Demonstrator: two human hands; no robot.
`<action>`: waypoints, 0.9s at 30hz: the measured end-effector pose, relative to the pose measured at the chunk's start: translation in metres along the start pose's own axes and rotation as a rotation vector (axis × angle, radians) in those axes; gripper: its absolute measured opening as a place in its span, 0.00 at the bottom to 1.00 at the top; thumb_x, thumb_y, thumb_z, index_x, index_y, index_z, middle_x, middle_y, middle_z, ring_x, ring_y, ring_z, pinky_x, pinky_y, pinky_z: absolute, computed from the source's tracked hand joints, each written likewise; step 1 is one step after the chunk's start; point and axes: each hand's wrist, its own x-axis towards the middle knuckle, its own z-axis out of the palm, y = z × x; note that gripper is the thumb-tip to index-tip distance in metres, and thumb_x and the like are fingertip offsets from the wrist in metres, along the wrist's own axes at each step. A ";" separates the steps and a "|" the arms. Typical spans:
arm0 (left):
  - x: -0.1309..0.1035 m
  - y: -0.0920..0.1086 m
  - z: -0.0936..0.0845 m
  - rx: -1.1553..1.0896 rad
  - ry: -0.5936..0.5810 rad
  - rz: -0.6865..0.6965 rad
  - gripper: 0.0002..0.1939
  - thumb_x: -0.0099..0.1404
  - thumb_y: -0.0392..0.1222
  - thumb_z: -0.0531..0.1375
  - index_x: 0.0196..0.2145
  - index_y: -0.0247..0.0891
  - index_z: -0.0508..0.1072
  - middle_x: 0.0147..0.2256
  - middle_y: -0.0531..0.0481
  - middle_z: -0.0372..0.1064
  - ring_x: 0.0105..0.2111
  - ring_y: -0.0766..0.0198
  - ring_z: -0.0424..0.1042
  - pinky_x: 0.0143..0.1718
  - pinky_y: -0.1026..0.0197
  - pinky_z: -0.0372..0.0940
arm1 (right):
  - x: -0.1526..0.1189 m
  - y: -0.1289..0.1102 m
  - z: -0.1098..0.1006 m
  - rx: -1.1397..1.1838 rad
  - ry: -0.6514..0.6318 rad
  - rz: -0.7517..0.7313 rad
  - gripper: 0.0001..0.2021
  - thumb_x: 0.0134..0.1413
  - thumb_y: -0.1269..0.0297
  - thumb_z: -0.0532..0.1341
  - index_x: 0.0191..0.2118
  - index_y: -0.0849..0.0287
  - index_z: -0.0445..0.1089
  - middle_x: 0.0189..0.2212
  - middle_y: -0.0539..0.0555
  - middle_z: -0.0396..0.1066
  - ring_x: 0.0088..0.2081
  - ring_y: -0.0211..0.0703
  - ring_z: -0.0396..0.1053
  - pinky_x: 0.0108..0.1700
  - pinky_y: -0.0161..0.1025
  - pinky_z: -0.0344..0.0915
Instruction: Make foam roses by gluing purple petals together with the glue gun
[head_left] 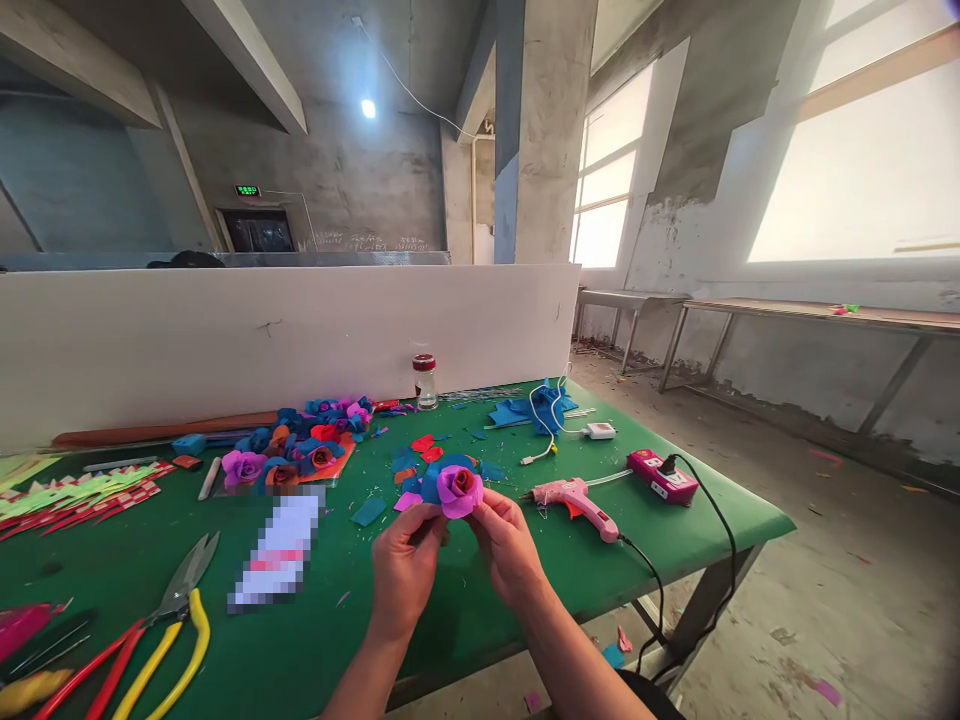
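Between my two hands, above the front of the green table, is a paper rose (460, 491) with purple outer petals, a dark red centre and blue petals behind it. My left hand (406, 565) pinches it at its left side, fingers closed. On the other side my right hand (510, 545) grips its right edge between thumb and fingers. Cut paper petals, including a red petal (422, 443) and a teal piece (368, 512), lie just beyond. A pink glue gun (577, 503) rests to the right of my right hand.
Finished paper roses (283, 476) cluster at the left. Scissors (184, 585) with yellow handles lie front left, by red handles. A glass jar (425, 383) stands against the white board (300, 330). A pink power strip (661, 477) and its black cord occupy the table's right side.
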 end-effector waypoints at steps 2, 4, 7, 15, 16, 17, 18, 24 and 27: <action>0.000 0.002 0.000 0.005 0.000 -0.008 0.07 0.58 0.42 0.60 0.25 0.42 0.77 0.19 0.53 0.67 0.20 0.65 0.64 0.23 0.66 0.62 | 0.000 0.001 0.002 0.008 0.023 -0.008 0.11 0.49 0.58 0.66 0.38 0.56 0.79 0.34 0.53 0.77 0.41 0.48 0.70 0.48 0.42 0.63; 0.000 0.002 0.000 0.011 0.000 -0.011 0.07 0.58 0.41 0.60 0.25 0.42 0.77 0.20 0.53 0.68 0.21 0.65 0.65 0.24 0.66 0.62 | -0.001 0.002 0.003 0.015 0.045 -0.003 0.11 0.49 0.58 0.66 0.38 0.55 0.79 0.34 0.53 0.77 0.41 0.47 0.69 0.47 0.42 0.64; 0.000 0.000 0.001 0.010 0.007 -0.021 0.07 0.57 0.42 0.61 0.24 0.42 0.77 0.20 0.53 0.68 0.21 0.65 0.65 0.24 0.65 0.63 | -0.002 0.002 0.006 0.029 0.083 0.008 0.11 0.47 0.58 0.67 0.36 0.55 0.79 0.34 0.53 0.76 0.40 0.47 0.69 0.46 0.41 0.64; 0.000 -0.002 0.001 -0.015 0.017 -0.065 0.08 0.58 0.46 0.62 0.27 0.42 0.79 0.18 0.54 0.67 0.20 0.65 0.66 0.23 0.65 0.63 | -0.005 0.006 0.011 0.083 0.031 -0.004 0.10 0.51 0.57 0.65 0.36 0.55 0.79 0.34 0.53 0.76 0.39 0.46 0.68 0.42 0.40 0.65; 0.001 -0.002 0.001 -0.010 0.021 -0.065 0.08 0.58 0.46 0.62 0.27 0.42 0.79 0.18 0.54 0.67 0.20 0.65 0.66 0.23 0.65 0.63 | -0.005 0.007 0.011 0.086 0.030 -0.002 0.10 0.51 0.57 0.65 0.36 0.55 0.79 0.34 0.53 0.76 0.39 0.46 0.68 0.42 0.40 0.65; 0.001 -0.001 0.001 -0.006 0.024 -0.067 0.08 0.58 0.46 0.62 0.27 0.42 0.79 0.18 0.54 0.67 0.20 0.65 0.66 0.23 0.65 0.63 | -0.005 0.007 0.011 0.088 0.036 0.000 0.10 0.51 0.57 0.65 0.37 0.55 0.79 0.34 0.53 0.76 0.39 0.46 0.69 0.41 0.40 0.64; 0.001 -0.001 0.001 -0.002 0.025 -0.072 0.08 0.58 0.46 0.62 0.28 0.42 0.79 0.18 0.54 0.68 0.20 0.65 0.66 0.23 0.65 0.63 | -0.005 0.007 0.011 0.091 0.047 0.004 0.10 0.50 0.57 0.66 0.37 0.55 0.78 0.34 0.53 0.76 0.39 0.46 0.69 0.41 0.40 0.64; 0.001 -0.007 0.010 -0.085 0.010 -0.173 0.07 0.55 0.45 0.65 0.29 0.40 0.79 0.18 0.55 0.70 0.19 0.66 0.68 0.24 0.65 0.63 | -0.004 0.000 0.010 0.092 0.115 0.030 0.08 0.43 0.61 0.65 0.32 0.55 0.77 0.31 0.52 0.75 0.36 0.45 0.67 0.38 0.39 0.64; 0.000 -0.009 0.016 -0.199 -0.011 -0.259 0.08 0.52 0.45 0.66 0.29 0.38 0.79 0.21 0.54 0.72 0.19 0.67 0.67 0.23 0.65 0.63 | -0.003 -0.004 0.008 0.106 0.136 0.058 0.05 0.40 0.62 0.64 0.27 0.56 0.74 0.29 0.50 0.72 0.33 0.41 0.65 0.37 0.37 0.63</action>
